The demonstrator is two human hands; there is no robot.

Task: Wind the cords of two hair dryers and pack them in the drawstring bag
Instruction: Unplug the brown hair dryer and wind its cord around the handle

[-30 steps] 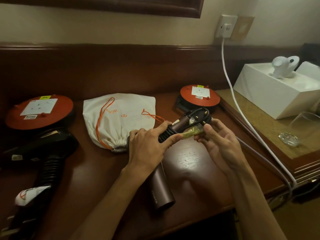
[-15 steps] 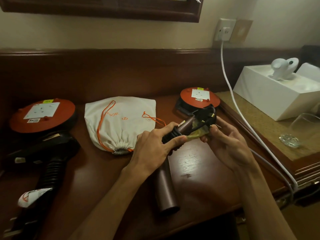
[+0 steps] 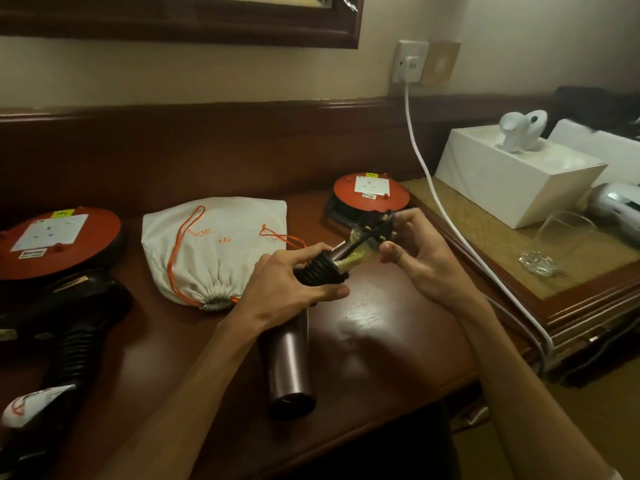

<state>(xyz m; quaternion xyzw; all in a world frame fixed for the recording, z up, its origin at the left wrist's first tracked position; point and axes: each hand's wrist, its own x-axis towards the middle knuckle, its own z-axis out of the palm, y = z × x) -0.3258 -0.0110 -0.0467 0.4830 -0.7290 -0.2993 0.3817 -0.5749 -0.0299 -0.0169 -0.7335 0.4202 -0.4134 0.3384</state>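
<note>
The brown hair dryer [image 3: 289, 355] lies on the counter [image 3: 381, 341], left hand [image 3: 287, 289] gripping its cord-wrapped handle. The right hand [image 3: 415, 251] now pinches the plug [image 3: 375, 230] higher, tucking it in; winding looks nearly finished, the drawstring bag [image 3: 214, 247] still closed behind.

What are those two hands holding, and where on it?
The left hand grips the brown hair dryer round its handle, over the wound cord. The right hand pinches the cord's plug at the handle's end.
</note>
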